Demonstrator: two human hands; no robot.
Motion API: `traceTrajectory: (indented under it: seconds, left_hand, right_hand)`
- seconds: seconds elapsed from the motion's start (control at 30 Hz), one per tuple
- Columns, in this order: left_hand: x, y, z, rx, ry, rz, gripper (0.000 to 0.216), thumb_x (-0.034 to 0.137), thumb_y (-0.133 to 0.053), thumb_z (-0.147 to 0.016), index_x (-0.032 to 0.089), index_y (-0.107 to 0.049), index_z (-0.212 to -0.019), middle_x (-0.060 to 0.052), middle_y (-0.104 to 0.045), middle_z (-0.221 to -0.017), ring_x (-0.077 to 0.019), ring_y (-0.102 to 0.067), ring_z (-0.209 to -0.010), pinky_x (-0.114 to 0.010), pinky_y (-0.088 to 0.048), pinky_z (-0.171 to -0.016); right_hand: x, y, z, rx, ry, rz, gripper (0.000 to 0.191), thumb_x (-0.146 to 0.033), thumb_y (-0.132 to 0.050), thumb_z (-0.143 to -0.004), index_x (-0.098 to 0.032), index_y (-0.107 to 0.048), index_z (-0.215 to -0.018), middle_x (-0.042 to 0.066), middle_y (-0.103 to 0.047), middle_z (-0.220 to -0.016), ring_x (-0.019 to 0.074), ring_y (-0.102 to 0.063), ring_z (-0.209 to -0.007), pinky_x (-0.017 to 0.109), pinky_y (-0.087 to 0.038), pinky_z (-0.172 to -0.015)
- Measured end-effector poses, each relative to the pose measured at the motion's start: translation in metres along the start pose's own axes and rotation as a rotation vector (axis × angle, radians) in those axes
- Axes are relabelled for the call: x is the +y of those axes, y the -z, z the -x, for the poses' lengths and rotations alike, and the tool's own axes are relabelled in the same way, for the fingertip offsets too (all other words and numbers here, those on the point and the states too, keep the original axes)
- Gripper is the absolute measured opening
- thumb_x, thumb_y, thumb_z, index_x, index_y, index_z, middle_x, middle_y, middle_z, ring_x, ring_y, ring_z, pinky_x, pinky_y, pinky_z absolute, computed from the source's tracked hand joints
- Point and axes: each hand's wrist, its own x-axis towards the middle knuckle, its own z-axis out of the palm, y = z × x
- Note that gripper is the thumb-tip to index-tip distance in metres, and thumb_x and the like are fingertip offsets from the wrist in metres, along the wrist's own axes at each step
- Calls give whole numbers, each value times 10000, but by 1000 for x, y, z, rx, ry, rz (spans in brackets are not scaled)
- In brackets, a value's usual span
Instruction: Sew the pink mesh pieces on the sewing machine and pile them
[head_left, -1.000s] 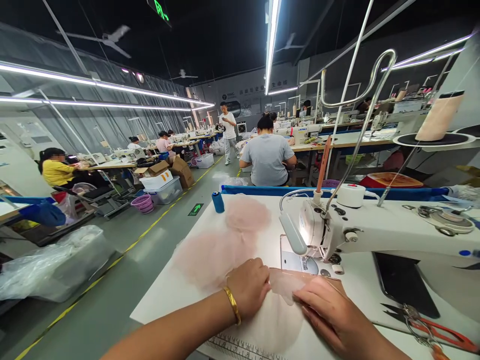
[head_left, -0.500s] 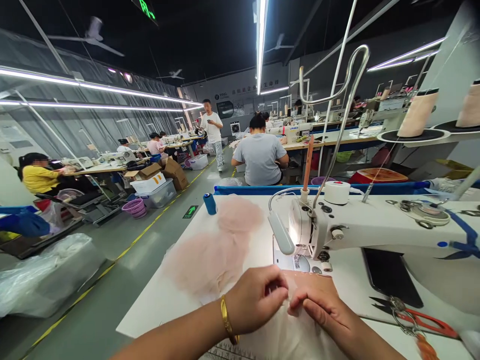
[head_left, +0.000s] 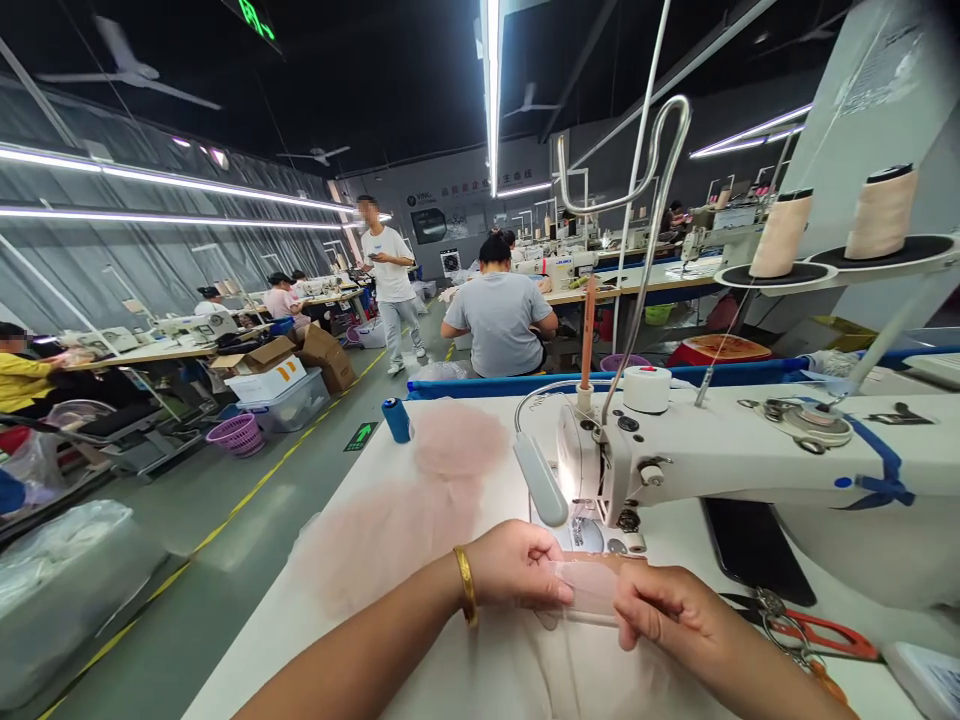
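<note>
A strip of sheer pale pink fabric [head_left: 589,588] stretches between my two hands, just in front of the sewing machine [head_left: 600,460]. My left hand [head_left: 521,568], with a gold bracelet at the wrist, pinches its left end between thumb and fingers. At the other end, my right hand [head_left: 664,605] grips the cloth with curled fingers. More of the thin fabric hangs down toward me over the white table [head_left: 300,650]. Behind the strip, the lit needle area shows a metal plate [head_left: 589,535]. Further pink sheer pieces [head_left: 390,540] lie to the left of my left hand.
A blue thread spool [head_left: 396,420] stands at the table's far left corner. Right of my hands are a dark phone [head_left: 757,550] and red-handled scissors [head_left: 832,635]. Thread cones [head_left: 780,235] stand behind the machine. A person in white [head_left: 390,265] is in the aisle; others sit at machines.
My hands have moved apart, and the fabric between them is now spread flat. The view has shifted to the right. The person in the aisle appears nearer.
</note>
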Motion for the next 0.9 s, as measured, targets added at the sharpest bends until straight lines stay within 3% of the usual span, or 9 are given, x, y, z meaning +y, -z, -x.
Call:
traceTrajectory:
  seconds: [0.07, 0.13, 0.23, 0.3, 0.43, 0.63, 0.9]
  left_hand:
    - [-4, -6, -5, 32, -25, 37, 685, 683, -984, -522, 192, -618, -829, 43, -623, -694, -158, -604, -642, -286, -440, -618]
    - [-10, -14, -9, 69, -50, 66, 664, 645, -993, -537, 187, -621, -841, 42, -626, -715, -162, -621, -677, -286, -459, -645]
    - [-15, -25, -12, 83, -65, 88, 644, 584, -1002, -550, 188, -616, -881, 42, -636, -736, -173, -640, -719, -291, -490, -680]
    - [-15, -28, -10, 83, -77, 113, 603, 539, -986, -584, 190, -610, -900, 34, -647, -740, -181, -641, -710, -297, -499, -673]
    - [-10, -26, -4, 203, -158, 115, 398, 438, -872, -689, 172, -622, -848, 25, -618, -709, -153, -578, -669, -280, -462, -657]
    - [-10, -35, -2, 293, -227, 84, 253, 382, -735, -712, 176, -607, -786, 31, -563, -697, -139, -518, -671, -258, -401, -636]
    - [-12, -45, -6, 360, -374, -85, 253, 393, -728, -793, 170, -622, -740, 16, -571, -674, -125, -450, -621, -245, -345, -588]
  right_hand:
    - [8, 0, 0, 38, -71, 48, 556, -716, -432, -1054, -245, -682, -896, 23, -692, -809, 217, -644, -777, 320, -507, -760]
    - [19, -3, -2, 115, -116, 78, 521, -720, -473, -1033, -254, -668, -1159, 22, -714, -854, 225, -657, -782, 320, -531, -751]
    - [30, -12, -6, 189, -136, 90, 585, -682, -587, -979, -251, -613, -1373, 71, -755, -1130, 254, -708, -941, 339, -572, -848]
    - [32, -18, -9, 187, -158, 89, 495, -615, -589, -985, -250, -668, -1309, 76, -747, -1221, 246, -713, -951, 331, -576, -861]
    - [28, -25, -10, 209, -202, 76, 346, -509, -587, -972, -258, -720, -1169, 41, -753, -1104, 216, -671, -836, 297, -553, -766]
    - [20, -26, -7, 142, -212, 26, 411, -563, -597, -973, -265, -690, -1241, 30, -723, -1021, 213, -635, -853, 296, -527, -779]
    - [11, -32, -15, 224, -146, 28, 321, -552, -549, -999, -253, -651, -944, 8, -666, -875, 203, -585, -809, 305, -453, -718]
